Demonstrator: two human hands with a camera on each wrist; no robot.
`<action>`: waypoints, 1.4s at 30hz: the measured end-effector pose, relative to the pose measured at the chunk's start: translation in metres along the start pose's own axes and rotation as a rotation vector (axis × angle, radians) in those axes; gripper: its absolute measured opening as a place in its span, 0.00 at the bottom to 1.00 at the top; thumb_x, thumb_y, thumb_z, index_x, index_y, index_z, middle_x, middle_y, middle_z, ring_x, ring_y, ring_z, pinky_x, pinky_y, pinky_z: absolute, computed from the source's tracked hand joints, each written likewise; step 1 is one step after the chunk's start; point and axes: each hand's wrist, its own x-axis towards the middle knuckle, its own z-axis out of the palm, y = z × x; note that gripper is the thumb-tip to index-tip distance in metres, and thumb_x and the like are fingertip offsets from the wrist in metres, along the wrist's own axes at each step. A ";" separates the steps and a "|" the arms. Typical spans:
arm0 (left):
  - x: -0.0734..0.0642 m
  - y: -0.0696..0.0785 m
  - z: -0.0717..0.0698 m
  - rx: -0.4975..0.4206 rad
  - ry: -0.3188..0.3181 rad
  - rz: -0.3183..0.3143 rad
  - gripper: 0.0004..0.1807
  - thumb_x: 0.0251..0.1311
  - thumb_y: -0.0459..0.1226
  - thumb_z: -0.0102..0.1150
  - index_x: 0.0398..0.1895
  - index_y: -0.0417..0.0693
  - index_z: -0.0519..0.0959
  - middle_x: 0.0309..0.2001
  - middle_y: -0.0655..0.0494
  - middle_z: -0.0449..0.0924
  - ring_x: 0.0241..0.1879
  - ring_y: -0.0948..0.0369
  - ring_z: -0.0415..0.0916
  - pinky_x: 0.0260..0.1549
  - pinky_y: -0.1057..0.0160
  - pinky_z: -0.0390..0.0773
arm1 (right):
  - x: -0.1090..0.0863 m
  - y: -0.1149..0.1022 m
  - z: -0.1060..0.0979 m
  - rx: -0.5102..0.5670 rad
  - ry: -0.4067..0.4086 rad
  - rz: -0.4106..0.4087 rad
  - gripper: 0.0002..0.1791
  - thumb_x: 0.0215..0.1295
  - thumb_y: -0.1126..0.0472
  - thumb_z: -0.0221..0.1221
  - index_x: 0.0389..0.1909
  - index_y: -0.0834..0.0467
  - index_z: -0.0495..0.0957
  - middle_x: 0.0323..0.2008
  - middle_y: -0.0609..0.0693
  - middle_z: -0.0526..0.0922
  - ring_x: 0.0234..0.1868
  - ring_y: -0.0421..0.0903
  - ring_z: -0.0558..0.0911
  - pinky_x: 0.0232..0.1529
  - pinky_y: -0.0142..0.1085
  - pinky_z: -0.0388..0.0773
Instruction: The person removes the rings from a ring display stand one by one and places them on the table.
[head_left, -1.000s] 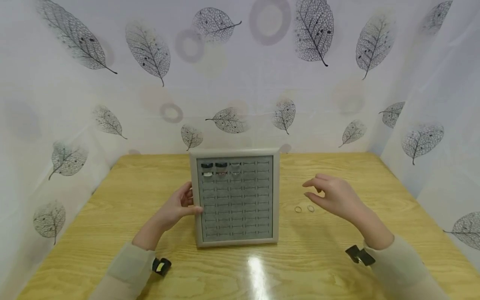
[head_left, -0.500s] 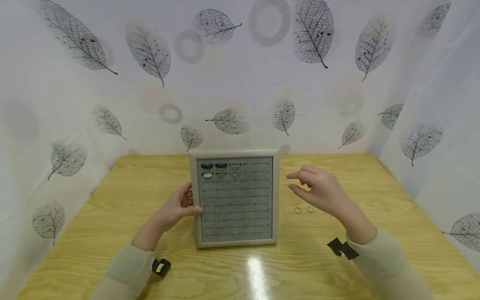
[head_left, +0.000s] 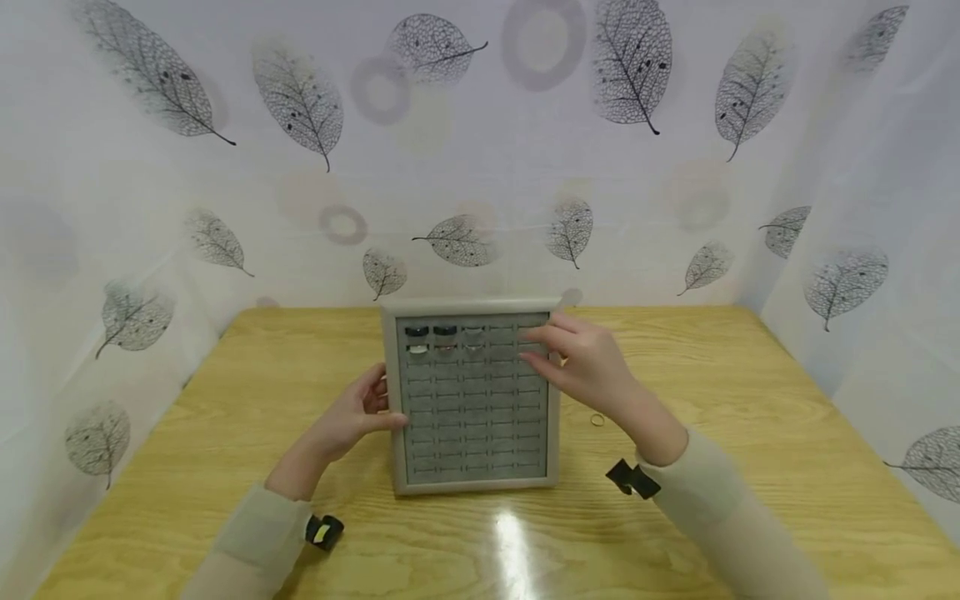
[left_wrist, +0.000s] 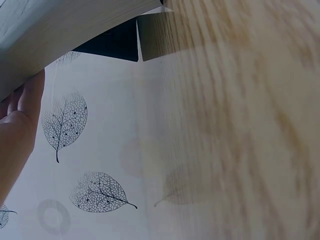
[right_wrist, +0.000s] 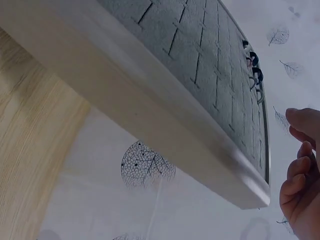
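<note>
A ring display board (head_left: 472,417) with a pale frame and grey slotted padding stands tilted up on the table. My left hand (head_left: 348,417) grips its left side, thumb on the front and fingers behind. Several rings (head_left: 445,332), some black, some pale or thin, sit in the two top rows at the left. My right hand (head_left: 588,358) is before the upper right slots, thumb and index finger apart with no ring showing between them. In the right wrist view, the right hand (right_wrist: 302,185) appears beyond the board's edge, its fingers bent.
A thin loose ring (head_left: 597,420) lies on the wooden table (head_left: 675,533), right of the board. My right wrist covers the spot of a second ring seen earlier. A leaf-print cloth (head_left: 480,167) hangs behind and at both sides.
My right hand has moved left from over the table by the loose rings to the board's upper right. The left hand and the board stay in place.
</note>
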 end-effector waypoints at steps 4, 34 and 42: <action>0.001 0.001 0.000 0.006 -0.005 0.005 0.44 0.50 0.30 0.61 0.66 0.40 0.46 0.54 0.38 0.65 0.49 0.54 0.69 0.44 0.59 0.72 | 0.010 -0.003 0.011 -0.015 0.022 -0.019 0.10 0.43 0.67 0.66 0.30 0.61 0.80 0.21 0.47 0.73 0.17 0.38 0.67 0.17 0.28 0.66; -0.001 0.001 0.000 0.012 -0.008 -0.001 0.44 0.50 0.32 0.61 0.66 0.40 0.45 0.53 0.39 0.65 0.48 0.55 0.70 0.43 0.59 0.72 | 0.026 -0.007 0.049 -0.223 0.088 -0.055 0.05 0.47 0.64 0.66 0.28 0.59 0.83 0.18 0.48 0.70 0.17 0.41 0.69 0.17 0.30 0.66; -0.001 0.002 0.001 -0.002 -0.016 0.004 0.44 0.51 0.31 0.61 0.66 0.39 0.44 0.53 0.38 0.65 0.49 0.56 0.70 0.43 0.59 0.72 | 0.026 -0.004 0.055 -0.125 0.141 -0.095 0.02 0.48 0.70 0.64 0.25 0.64 0.81 0.19 0.51 0.69 0.20 0.46 0.64 0.23 0.35 0.61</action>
